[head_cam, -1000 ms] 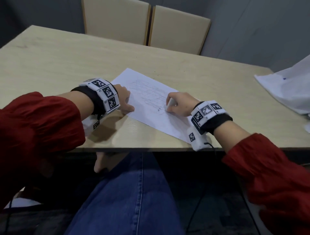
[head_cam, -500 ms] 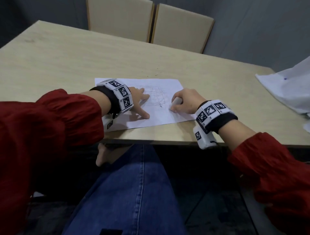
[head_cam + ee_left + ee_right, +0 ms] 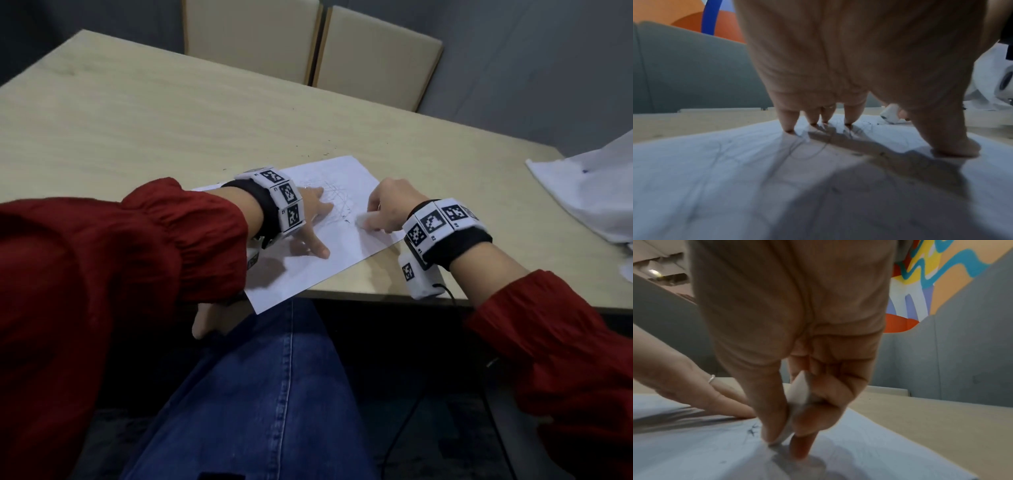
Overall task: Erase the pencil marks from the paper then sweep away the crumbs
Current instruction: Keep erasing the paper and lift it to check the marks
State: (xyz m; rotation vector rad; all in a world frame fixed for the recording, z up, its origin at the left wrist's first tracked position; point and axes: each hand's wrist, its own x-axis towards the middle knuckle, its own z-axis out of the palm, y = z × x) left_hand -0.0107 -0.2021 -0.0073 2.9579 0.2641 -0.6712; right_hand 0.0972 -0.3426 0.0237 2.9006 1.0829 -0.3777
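Note:
A white sheet of paper [image 3: 342,250] with faint pencil lines [image 3: 337,200] lies near the table's front edge, one corner hanging over it. My left hand [image 3: 313,219] presses the sheet down with spread straight fingers [image 3: 789,123] and thumb. My right hand [image 3: 383,212] pinches a white eraser [image 3: 364,217] between thumb and fingers, its tip on the paper [image 3: 694,451] just right of the pencil lines. In the right wrist view the eraser [image 3: 799,392] touches down beside a few dark crumbs [image 3: 752,430].
Dark eraser crumbs [image 3: 308,154] speckle the light wooden table [image 3: 137,120] beyond the sheet. Crumpled white paper or cloth [image 3: 589,192] lies at the right edge. Two beige chair backs [image 3: 308,44] stand behind the table. My blue-jeaned legs are below the front edge.
The sheet has been turned anticlockwise and pulled toward the front edge. My left hand went from its left edge onto the sheet with fingers spread. The right hand kept the eraser on the paper.

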